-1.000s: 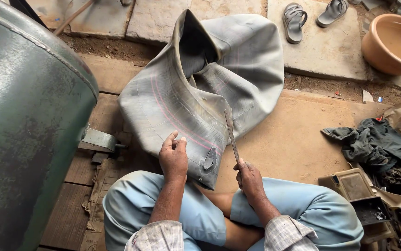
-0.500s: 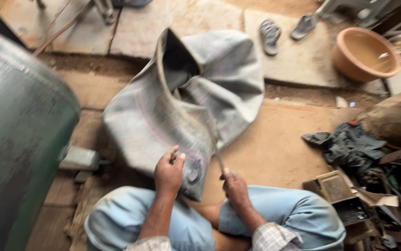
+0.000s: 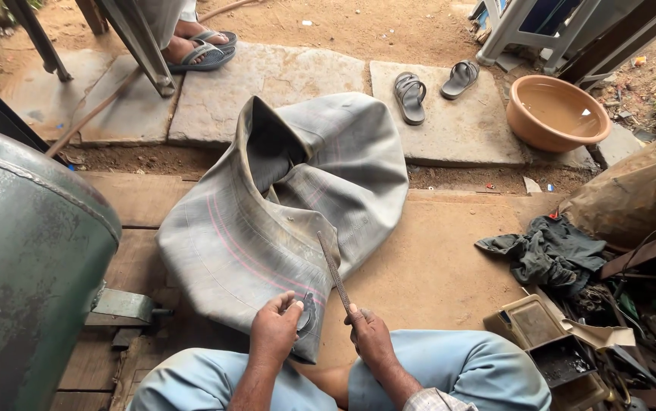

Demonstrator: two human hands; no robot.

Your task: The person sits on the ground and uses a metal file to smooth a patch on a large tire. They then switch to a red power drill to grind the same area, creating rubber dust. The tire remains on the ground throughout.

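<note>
Head view: person seated, knees at the bottom edge of the wooden floor. Left hand [image 3: 274, 329] closed on the near edge of a grey inner tube [image 3: 282, 213], thumb beside a dark patch [image 3: 309, 313]. Right hand [image 3: 370, 335] gripped around a metal file [image 3: 334, 272], its blade slanting up over the tube. Tube lies crumpled mid-floor, reaching the stone slabs [image 3: 267, 84]. Green drum [image 3: 23, 266] at left edge. Bowl [image 3: 557, 113], sandals [image 3: 434, 85] beyond; dark cloth [image 3: 544, 255], scrap at right.
</note>
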